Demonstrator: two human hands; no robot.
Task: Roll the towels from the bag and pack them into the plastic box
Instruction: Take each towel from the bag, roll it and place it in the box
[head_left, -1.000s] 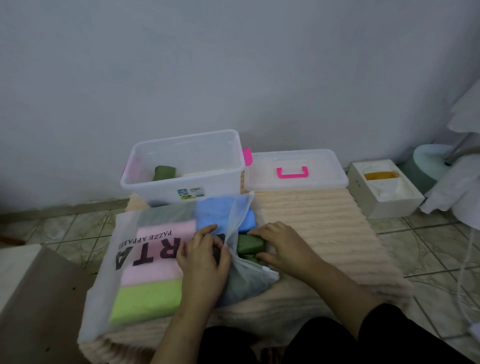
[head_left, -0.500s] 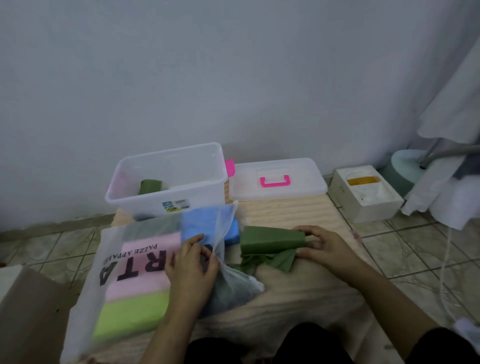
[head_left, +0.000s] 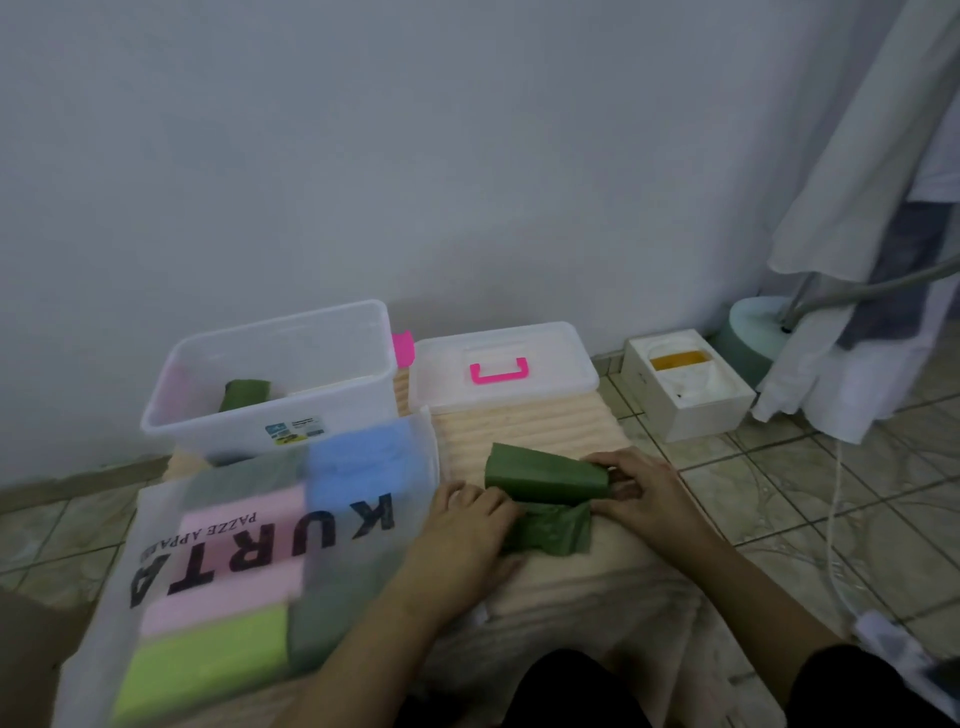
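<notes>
Down on the ribbed mat (head_left: 530, 431) beside the bag (head_left: 249, 545), both hands grip a dark green towel (head_left: 545, 475), left hand (head_left: 467, 525) pinching its loose end, right hand (head_left: 639, 488) clasping the fold, seemingly to roll it for the plastic box (head_left: 270, 415).

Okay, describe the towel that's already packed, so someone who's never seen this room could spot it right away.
Against the wall stands a clear plastic box with its lid off beside it. Inside, at its left end, lies a rolled dark green towel. It is the only towel in the box; the others are in the bag or in hand.

Mat (head_left: 524, 431) w/ box (head_left: 270, 384), bag (head_left: 249, 540), lid (head_left: 501, 366)
</notes>
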